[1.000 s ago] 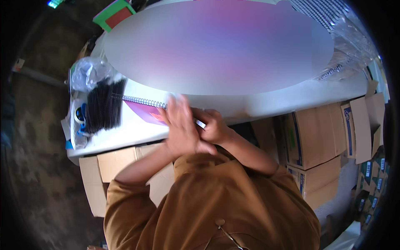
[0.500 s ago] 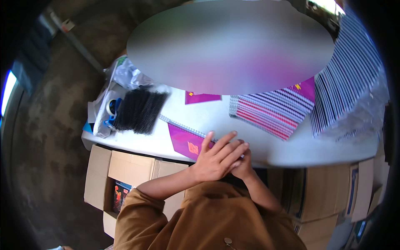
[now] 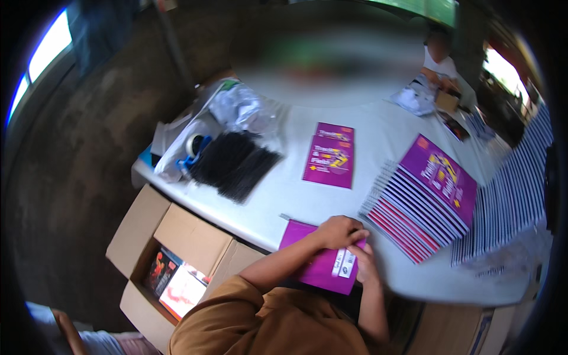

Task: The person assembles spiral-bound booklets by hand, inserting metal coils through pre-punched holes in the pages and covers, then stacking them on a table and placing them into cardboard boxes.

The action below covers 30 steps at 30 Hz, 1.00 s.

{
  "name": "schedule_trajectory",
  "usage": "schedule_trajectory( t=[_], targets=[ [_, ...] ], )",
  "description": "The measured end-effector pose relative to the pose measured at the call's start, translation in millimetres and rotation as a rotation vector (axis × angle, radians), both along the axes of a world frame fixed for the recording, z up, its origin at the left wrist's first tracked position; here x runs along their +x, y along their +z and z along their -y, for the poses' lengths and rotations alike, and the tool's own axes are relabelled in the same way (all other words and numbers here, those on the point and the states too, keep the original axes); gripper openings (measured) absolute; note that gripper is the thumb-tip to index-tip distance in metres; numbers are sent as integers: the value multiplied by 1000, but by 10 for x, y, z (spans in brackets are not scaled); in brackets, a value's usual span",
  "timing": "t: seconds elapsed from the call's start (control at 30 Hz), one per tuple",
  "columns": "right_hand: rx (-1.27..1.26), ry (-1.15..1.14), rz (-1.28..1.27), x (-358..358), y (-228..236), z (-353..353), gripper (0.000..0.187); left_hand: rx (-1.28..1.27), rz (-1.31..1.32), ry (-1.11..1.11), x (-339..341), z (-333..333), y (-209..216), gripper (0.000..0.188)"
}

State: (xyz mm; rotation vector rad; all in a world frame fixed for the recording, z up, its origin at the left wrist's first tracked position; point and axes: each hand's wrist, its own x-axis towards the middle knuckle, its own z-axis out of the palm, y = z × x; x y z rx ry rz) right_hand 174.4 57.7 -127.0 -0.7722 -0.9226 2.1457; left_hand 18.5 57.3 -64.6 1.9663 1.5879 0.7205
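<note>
A purple spiral-bound booklet (image 3: 316, 267) with a white label lies at the table's near edge, its coil end poking out at the upper left corner. Curled over the booklet's upper right corner, my left hand (image 3: 340, 231) is closed, its fingertips meeting my other hand. My right hand (image 3: 367, 263) grips the right edge, thumb up near the corner. What the fingertips pinch there is partly hidden. To the right is a fanned row of bound purple booklets (image 3: 441, 177). Two purple booklets (image 3: 329, 163) lie beyond my hands.
A pile of black plastic coils (image 3: 231, 168) sits left, beside a blue tape dispenser (image 3: 192, 154) and plastic bags (image 3: 242, 109). A tall booklet stack (image 3: 509, 195) stands at the right. An open cardboard box (image 3: 192, 231) is below the table edge. Another person (image 3: 441, 68) sits far right.
My hands have moved from the booklet's coil side to its upper right corner. The booklet now shows a labelled cover instead of the orange-marked one. The view has shifted.
</note>
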Motion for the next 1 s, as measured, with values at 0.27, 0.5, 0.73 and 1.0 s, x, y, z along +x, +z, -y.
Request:
schedule_trajectory(
  t=[0.27,0.5,0.73,1.0],
  targets=[
    [-6,24,-61,-34,247,21,41,46,148,-33,-34,-7,-39,33],
    [7,25,-65,4,210,-37,42,7,205,-26,-31,-58,18,28],
    [-79,-64,-23,-32,190,-29,27,-17,256,-27,-53,-92,-30,23],
    [-131,-35,-97,4,202,-15,21,-85,253,10,1,-89,14,24]
  ],
)
